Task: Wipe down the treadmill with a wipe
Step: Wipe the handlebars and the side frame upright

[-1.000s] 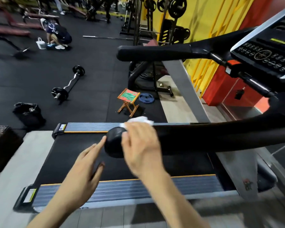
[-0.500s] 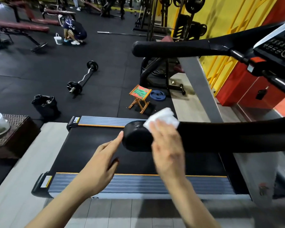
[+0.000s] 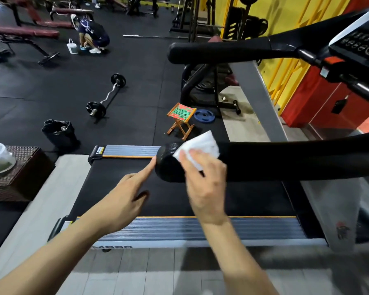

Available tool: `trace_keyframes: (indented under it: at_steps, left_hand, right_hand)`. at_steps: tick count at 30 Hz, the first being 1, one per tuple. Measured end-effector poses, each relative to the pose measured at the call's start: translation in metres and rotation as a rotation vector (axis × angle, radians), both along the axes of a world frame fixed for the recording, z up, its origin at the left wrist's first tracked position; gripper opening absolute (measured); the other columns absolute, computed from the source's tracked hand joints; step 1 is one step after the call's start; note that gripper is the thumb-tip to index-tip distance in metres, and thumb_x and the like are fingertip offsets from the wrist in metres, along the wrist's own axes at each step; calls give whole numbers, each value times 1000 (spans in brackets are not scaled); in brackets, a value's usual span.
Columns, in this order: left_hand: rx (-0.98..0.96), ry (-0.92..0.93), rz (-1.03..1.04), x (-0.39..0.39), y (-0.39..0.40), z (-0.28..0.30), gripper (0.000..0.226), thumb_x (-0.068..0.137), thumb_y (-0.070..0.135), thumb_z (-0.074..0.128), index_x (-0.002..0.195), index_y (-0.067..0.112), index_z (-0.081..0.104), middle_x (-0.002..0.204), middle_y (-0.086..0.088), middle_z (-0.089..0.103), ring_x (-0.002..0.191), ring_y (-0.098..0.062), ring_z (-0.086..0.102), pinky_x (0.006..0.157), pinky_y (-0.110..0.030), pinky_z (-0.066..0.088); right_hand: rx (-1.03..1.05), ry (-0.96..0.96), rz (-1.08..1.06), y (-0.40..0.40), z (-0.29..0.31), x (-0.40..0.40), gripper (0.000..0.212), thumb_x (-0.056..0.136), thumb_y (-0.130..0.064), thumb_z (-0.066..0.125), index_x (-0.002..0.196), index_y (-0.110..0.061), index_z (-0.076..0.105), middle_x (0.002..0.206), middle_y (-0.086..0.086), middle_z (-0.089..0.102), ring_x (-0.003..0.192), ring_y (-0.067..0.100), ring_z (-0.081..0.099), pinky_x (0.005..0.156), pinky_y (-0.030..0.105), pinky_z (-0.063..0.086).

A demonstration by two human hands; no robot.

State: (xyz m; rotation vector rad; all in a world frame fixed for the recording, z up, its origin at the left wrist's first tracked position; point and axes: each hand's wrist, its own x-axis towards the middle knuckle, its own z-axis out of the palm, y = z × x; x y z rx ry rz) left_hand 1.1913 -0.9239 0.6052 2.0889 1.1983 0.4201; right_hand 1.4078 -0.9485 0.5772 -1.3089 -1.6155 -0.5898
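Wiping is underway at centre frame: the right hand (image 3: 207,184) is pressing a white wipe (image 3: 197,149) onto the near handrail (image 3: 285,161), fingers spread flat over it. The left hand (image 3: 124,199) is touching the rail's rounded end with one straight fingertip, the others loosely curled. The padded black rail looks matte and finely textured. Next, I reckon, a steady sweep rightward along the treadmill (image 3: 179,231) rail.
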Motion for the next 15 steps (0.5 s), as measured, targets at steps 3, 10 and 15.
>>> trace_keyframes:
  at_steps: [3, 10, 15]
  left_hand:
    - [38, 52, -18, 0, 1, 5, 90, 101, 10, 51, 152, 65, 1, 131, 10, 51, 127, -9, 40, 102, -22, 35]
    - [-14, 60, -69, 0, -1, 13, 92, 89, 14, 44, 152, 66, 1, 148, 6, 48, 129, -18, 46, 116, -44, 39]
    - [-20, 27, -45, 7, -7, 16, 100, 96, 3, 49, 142, 78, 2, 131, 58, 37, 99, -13, 44, 98, -44, 50]
  right_hand:
    - [11, -55, 47, 6, -13, -37, 35, 93, -1, 70, 125, -15, 72, 117, -3, 58, 88, 26, 60, 81, 37, 52]
    - [25, 215, -163, -33, -17, 39, 26, 95, -1, 65, 112, -16, 78, 100, 3, 66, 88, 27, 59, 90, 27, 47]
    - [36, 400, -151, -15, -19, -8, 33, 82, 9, 67, 104, -14, 76, 104, 3, 62, 93, 29, 58, 91, 34, 48]
